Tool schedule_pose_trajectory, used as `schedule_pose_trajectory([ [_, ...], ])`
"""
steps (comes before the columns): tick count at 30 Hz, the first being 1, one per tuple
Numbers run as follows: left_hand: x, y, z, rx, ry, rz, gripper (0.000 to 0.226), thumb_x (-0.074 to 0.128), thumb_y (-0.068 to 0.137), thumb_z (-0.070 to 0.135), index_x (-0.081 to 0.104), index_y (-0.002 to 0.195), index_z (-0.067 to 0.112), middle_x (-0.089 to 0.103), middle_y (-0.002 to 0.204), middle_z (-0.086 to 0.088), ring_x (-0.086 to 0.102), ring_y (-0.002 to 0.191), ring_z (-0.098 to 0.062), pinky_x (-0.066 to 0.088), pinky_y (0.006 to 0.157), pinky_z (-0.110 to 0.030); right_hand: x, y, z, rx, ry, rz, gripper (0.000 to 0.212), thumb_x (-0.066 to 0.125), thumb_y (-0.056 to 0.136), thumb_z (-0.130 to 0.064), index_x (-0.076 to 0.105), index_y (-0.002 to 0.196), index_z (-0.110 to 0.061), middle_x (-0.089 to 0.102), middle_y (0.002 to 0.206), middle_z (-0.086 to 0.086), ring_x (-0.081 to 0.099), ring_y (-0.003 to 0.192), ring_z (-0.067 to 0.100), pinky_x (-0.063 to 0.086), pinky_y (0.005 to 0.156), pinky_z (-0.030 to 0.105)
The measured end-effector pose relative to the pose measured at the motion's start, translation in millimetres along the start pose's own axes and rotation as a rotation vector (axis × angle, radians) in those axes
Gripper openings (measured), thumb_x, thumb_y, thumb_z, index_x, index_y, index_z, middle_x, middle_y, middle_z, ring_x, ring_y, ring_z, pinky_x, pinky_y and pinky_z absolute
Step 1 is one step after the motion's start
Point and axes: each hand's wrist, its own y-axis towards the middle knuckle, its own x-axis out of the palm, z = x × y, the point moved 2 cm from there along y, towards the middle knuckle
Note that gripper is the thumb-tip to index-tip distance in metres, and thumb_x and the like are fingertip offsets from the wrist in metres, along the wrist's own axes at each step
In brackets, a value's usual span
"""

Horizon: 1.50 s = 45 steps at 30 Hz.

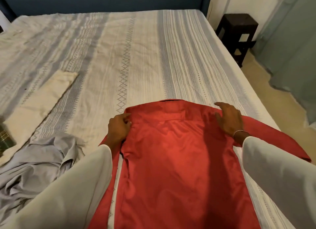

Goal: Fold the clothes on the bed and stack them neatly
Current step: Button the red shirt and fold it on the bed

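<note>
Three garments lie left of your work: a dark plaid piece (6, 136), a cream cloth (39, 99) and a crumpled grey shirt (41, 158). Your left hand (118, 128) pinches the red satin shirt (179, 160) at its shoulder edge; your right hand (229, 119) presses flat, fingers spread, on the other shoulder, on the striped bedspread (153, 58).

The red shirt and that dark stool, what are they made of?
The red shirt looks like smooth woven cloth with a slight sheen; light glints off its soft creases. The dark stool looks like dark-stained wood, matte, with square legs, though it is too dim to be sure.
</note>
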Motion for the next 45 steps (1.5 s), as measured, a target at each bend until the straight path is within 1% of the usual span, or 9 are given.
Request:
schedule_pose_trajectory([
  [11, -0.6, -149.3, 6.4, 0.117, 0.122, -0.226, 0.051, 0.062, 0.08, 0.025, 0.068, 0.128, 0.01, 0.073, 0.116, -0.015, 0.071, 0.105, -0.032, 0.05, 0.093, -0.034, -17.6, -151.5, -11.4, -0.171, -0.044, -0.232, 0.037, 0.071, 0.089, -0.019, 0.065, 0.125, -0.012, 0.067, 0.127, 0.012, 0.062, 0.115, 0.036, 0.05, 0.092, 0.047],
  [16, 6.8, -229.0, 1.4, 0.087, 0.183, -0.241, 0.043, 0.071, 0.084, 0.009, 0.069, 0.127, 0.009, 0.072, 0.12, -0.013, 0.068, 0.11, -0.033, 0.048, 0.095, -0.036, -31.5, -229.6, -1.7, -0.16, -0.03, -0.366, 0.038, 0.067, 0.092, -0.021, 0.064, 0.129, -0.016, 0.064, 0.131, 0.008, 0.059, 0.12, 0.034, 0.05, 0.096, 0.045],
  [24, 10.6, -368.7, -56.1, -0.253, 0.238, -0.212, 0.025, 0.055, 0.092, 0.009, 0.061, 0.112, -0.004, 0.065, 0.113, -0.025, 0.063, 0.106, -0.042, 0.047, 0.086, -0.038, -55.9, -358.3, 27.1, 0.161, 0.064, -0.51, 0.04, 0.058, 0.098, -0.02, 0.051, 0.133, -0.002, 0.054, 0.127, 0.026, 0.057, 0.116, 0.046, 0.046, 0.097, 0.044],
  [26, 16.6, -398.8, -67.6, -0.322, 0.174, -0.27, 0.019, 0.052, 0.085, 0.005, 0.064, 0.093, -0.007, 0.065, 0.095, -0.031, 0.067, 0.087, -0.047, 0.057, 0.076, -0.045, -55.2, -390.1, 39.8, 0.309, 0.123, -0.549, 0.046, 0.064, 0.096, -0.024, 0.048, 0.131, 0.0, 0.058, 0.127, 0.025, 0.057, 0.117, 0.042, 0.045, 0.094, 0.038],
  [28, 24.9, -414.8, -86.7, -0.331, 0.069, -0.229, 0.016, 0.055, 0.084, 0.003, 0.064, 0.079, -0.01, 0.063, 0.081, -0.034, 0.066, 0.073, -0.049, 0.058, 0.064, -0.047, -55.1, -419.8, 49.5, 0.444, 0.155, -0.593, 0.042, 0.068, 0.093, -0.032, 0.055, 0.123, -0.004, 0.066, 0.121, 0.019, 0.062, 0.113, 0.037, 0.046, 0.088, 0.034],
  [31, 14.8, -437.8, -94.0, -0.462, 0.038, -0.179, 0.029, 0.066, 0.093, 0.018, 0.061, 0.101, -0.009, 0.065, 0.107, -0.03, 0.063, 0.101, -0.044, 0.047, 0.079, -0.04, -54.3, -447.5, 59.1, 0.55, 0.272, -0.603, 0.022, 0.075, 0.088, -0.033, 0.066, 0.092, -0.014, 0.072, 0.099, 0.01, 0.068, 0.094, 0.03, 0.055, 0.082, 0.037],
  [36, 5.0, -456.0, -114.7, -0.606, -0.106, -0.164, 0.039, 0.079, 0.085, 0.029, 0.067, 0.068, -0.003, 0.065, 0.059, -0.014, 0.067, 0.059, -0.03, 0.049, 0.057, -0.03, -30.8, -473.2, 98.3, 0.708, 0.48, -0.548, 0.053, 0.093, 0.062, -0.047, 0.067, 0.07, -0.002, 0.072, 0.067, 0.015, 0.071, 0.066, 0.038, 0.06, 0.067, 0.051],
  [38, -3.4, -462.0, -112.4, -0.678, -0.289, -0.19, 0.04, 0.081, 0.084, 0.023, 0.059, 0.062, -0.001, 0.059, 0.047, -0.012, 0.052, 0.036, -0.021, 0.04, 0.04, -0.022, -38.2, -479.9, 100.9, 0.747, 0.542, -0.51, 0.053, 0.091, 0.062, -0.051, 0.065, 0.063, -0.004, 0.068, 0.058, 0.014, 0.066, 0.054, 0.031, 0.053, 0.058, 0.042],
  [45, -24.9, -476.9, -122.5, -0.801, -0.527, -0.196, 0.037, 0.083, 0.081, 0.01, 0.05, 0.067, 0.005, 0.051, 0.052, -0.013, 0.05, 0.037, -0.021, 0.04, 0.039, -0.022, -80.0, -494.0, 95.5, 0.815, 0.563, -0.413, 0.048, 0.088, 0.074, -0.041, 0.063, 0.052, -0.006, 0.061, 0.05, 0.016, 0.047, 0.039, 0.02, 0.036, 0.043, 0.024],
])
